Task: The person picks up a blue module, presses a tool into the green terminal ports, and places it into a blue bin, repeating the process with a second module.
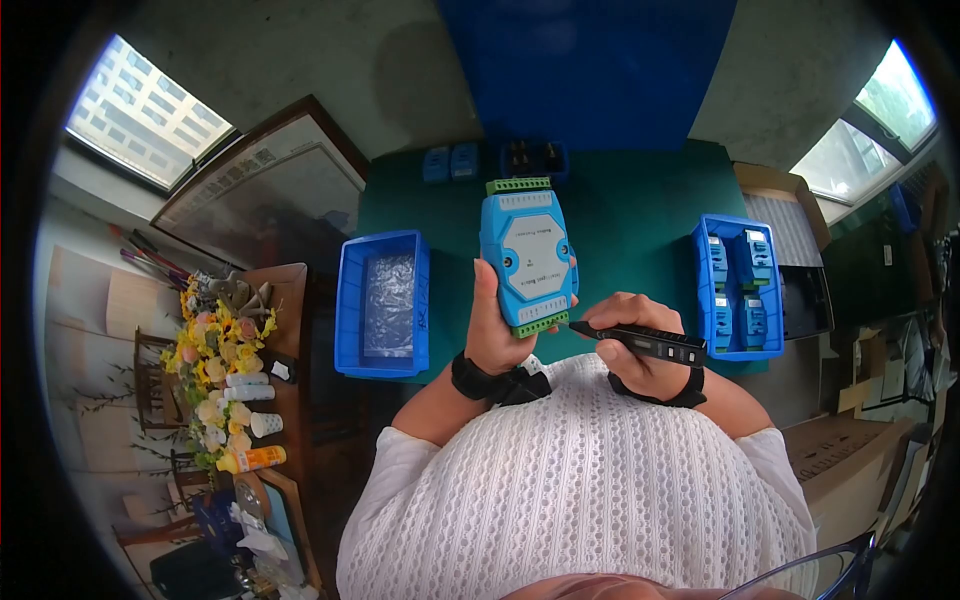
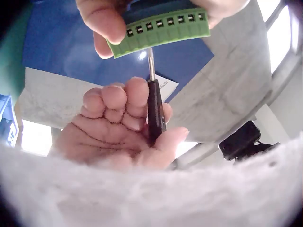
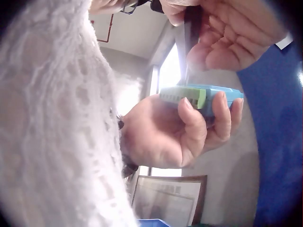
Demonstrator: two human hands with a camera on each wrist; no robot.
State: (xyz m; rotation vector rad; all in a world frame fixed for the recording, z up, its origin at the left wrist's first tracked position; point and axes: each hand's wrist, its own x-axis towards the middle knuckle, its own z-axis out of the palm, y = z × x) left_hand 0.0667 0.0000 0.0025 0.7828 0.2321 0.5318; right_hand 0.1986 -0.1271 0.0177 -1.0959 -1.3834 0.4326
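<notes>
Blue module (image 1: 528,248): centre of the frame in the head view, raised above the green surface (image 1: 620,200), pale label facing up, long side slanting slightly from upper left to lower right.
Green strips: one (image 1: 518,185) along the module's upper end, one (image 1: 541,325) along its lower end; the left wrist view shows a row of square openings in the lower one.
Left hand (image 1: 495,325): its grip holds the module near the lower end, thumb along the left edge, fingers curled round the other side.
Right hand (image 1: 642,350): its grip pinches a black screwdriver (image 1: 655,344) between thumb and fingers, just right of the module's lower end.
Screwdriver tip: pointing at the lower strip; whether it touches a screw is too small to tell.
Left bin (image 1: 424,315): blue, left of centre, clear plastic bag (image 1: 389,305) inside.
Right bin (image 1: 748,355): blue, right of centre, small blue modules (image 1: 755,260) inside.
Surface's far edge: two blue pieces (image 1: 450,163) side by side, then a small blue bin (image 1: 562,163) with dark items, partly behind the held module.
Lower left of frame: yellow flowers (image 1: 235,350) and an orange bottle (image 1: 252,459).
</notes>
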